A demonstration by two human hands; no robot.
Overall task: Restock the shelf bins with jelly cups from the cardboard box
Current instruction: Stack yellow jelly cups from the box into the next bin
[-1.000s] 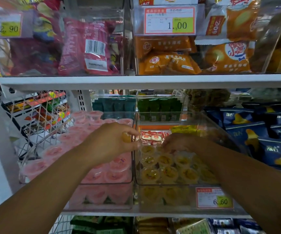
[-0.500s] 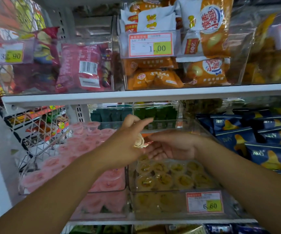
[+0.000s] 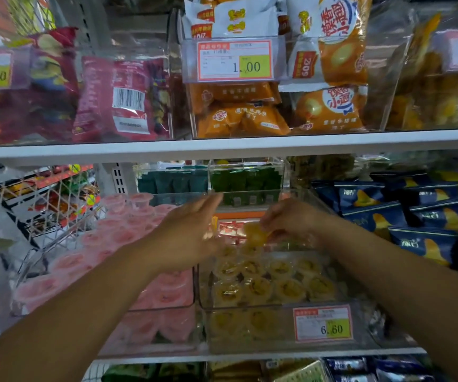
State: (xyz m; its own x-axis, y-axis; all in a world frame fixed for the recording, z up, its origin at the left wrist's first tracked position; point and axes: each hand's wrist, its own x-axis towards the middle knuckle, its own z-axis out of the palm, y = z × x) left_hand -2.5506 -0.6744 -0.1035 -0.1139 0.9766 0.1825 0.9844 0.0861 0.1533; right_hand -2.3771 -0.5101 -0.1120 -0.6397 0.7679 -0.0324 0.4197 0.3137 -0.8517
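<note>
Now the right hand [image 3: 291, 220] pinches one yellow jelly cup [image 3: 255, 234]; the left hand [image 3: 189, 235] spreads straight fingers.

Pink cups' bin [image 3: 167, 307] left of yellow cups' bin [image 3: 277, 307]
</note>
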